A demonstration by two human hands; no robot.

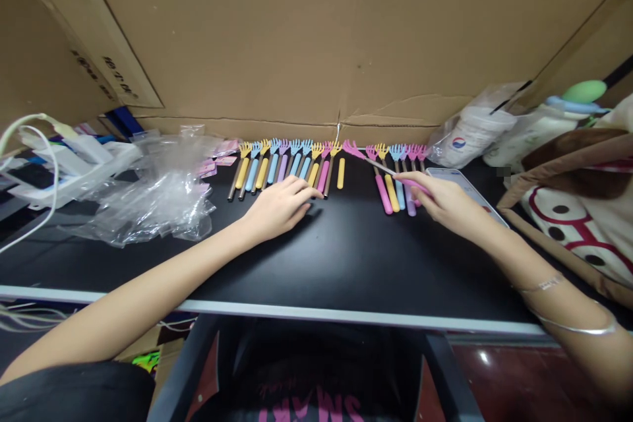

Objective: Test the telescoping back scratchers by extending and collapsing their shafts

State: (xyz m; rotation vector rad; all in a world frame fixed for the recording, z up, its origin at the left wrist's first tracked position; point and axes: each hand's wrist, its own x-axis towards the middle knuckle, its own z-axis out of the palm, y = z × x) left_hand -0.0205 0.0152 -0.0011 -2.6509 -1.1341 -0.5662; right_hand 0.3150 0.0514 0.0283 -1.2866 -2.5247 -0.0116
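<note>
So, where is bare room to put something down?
Bare: the tabletop between the left hand and the right hand, and between plastic bags and front edge. Crowded: the back, with claw-headed sticks; the right, with phone and cup.

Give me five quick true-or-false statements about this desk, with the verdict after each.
1. The right hand holds a pink scratcher. True.
2. The plastic bags lie right of the scratchers. False: the bags lie left of the scratchers.
3. A phone lies on the desk near the right hand. True.
4. The left hand holds a cup. False: the left hand is by the scratchers, while the cup stands at the right.
5. The right arm wears bracelets. True.
</note>
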